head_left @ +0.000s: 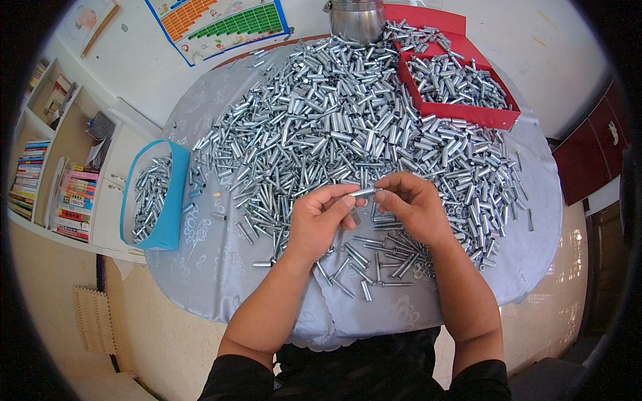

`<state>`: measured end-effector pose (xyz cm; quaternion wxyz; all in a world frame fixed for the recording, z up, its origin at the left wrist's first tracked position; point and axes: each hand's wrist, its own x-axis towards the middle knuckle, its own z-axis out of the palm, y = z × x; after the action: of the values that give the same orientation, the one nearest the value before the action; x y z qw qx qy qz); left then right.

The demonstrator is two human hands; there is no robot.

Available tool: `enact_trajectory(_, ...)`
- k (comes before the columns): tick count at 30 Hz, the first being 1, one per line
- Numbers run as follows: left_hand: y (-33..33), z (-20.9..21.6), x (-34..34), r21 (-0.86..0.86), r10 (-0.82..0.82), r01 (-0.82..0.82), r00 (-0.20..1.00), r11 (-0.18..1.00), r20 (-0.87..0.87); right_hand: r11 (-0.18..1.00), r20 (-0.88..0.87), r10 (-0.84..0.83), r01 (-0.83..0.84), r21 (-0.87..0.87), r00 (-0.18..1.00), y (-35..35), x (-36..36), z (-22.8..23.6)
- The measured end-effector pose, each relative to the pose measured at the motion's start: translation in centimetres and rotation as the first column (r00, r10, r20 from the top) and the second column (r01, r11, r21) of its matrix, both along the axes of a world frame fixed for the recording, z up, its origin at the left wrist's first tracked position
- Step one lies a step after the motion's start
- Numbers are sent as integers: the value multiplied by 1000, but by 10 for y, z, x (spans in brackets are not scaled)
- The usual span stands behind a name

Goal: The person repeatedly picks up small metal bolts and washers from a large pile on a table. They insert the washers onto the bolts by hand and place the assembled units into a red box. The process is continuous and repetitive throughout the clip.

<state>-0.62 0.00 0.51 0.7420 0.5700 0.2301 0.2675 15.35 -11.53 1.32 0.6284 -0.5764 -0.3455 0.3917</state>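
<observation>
My left hand [321, 215] pinches a short silvery metal sleeve [363, 192] between thumb and fingers, just above the near side of a big heap of metal sleeves and bolts [334, 127]. At the sleeve's right end, my right hand [416, 206] is closed with thumb and forefinger pressed together. What sits between those fingertips is too small to make out. Below the hands, several loose bolts [361, 257] lie on the cloth. Small nuts or washers [422, 269] are by my right wrist.
A silvery tablecloth [200, 281] covers the round table. On the left stands a blue fabric bin [175, 200] of metal parts; at the back right, a red box [468, 119] of more. Behind the heap is a steel pot [358, 21]. A bookshelf [60, 157] stands beyond the table's left edge.
</observation>
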Motion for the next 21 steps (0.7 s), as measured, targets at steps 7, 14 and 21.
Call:
enact_trajectory(7,1,0,0,2,29,-29,1000,1000,3,998,801,5,48,-43,599,-5,8,5)
enact_trajectory(14,1,0,1,10,36,-36,999,999,2,991,884,130,-29,-131,450,-7,10,1)
enact_trajectory(21,1,1,1,2,35,-35,999,999,-5,981,888,189,-32,-194,419,-8,10,1)
